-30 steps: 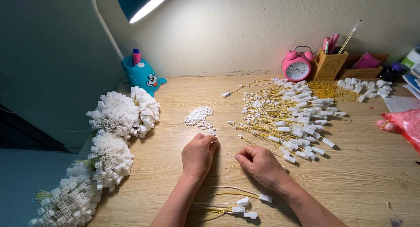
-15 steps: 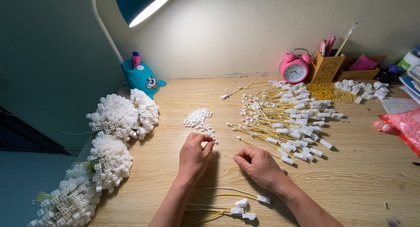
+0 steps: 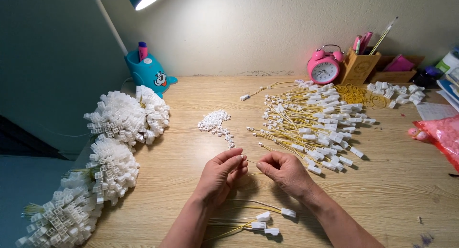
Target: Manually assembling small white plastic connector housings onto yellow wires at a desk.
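My left hand [image 3: 221,174] and my right hand [image 3: 286,170] meet at the middle of the wooden desk [image 3: 392,181], fingertips almost touching. Between them they pinch a thin yellow wire [image 3: 252,162]; its ends are hidden by the fingers. A small heap of tiny white connector housings [image 3: 214,121] lies just beyond my left hand. A large loose pile of yellow wires with white connectors [image 3: 315,119] spreads beyond my right hand. Below my wrists lie a few finished yellow wires with white plugs [image 3: 260,219].
Big white bundles of finished connectors [image 3: 112,147] fill the desk's left side. A teal lamp base [image 3: 148,71], pink alarm clock [image 3: 323,66], wooden pen holder [image 3: 358,64], yellow rubber bands [image 3: 356,92], more white connectors [image 3: 399,91] and a pink plastic bag [image 3: 442,133] stand along the back and right.
My left hand has moved from the desk surface toward my right; both hands have lifted slightly and closed together on a wire.
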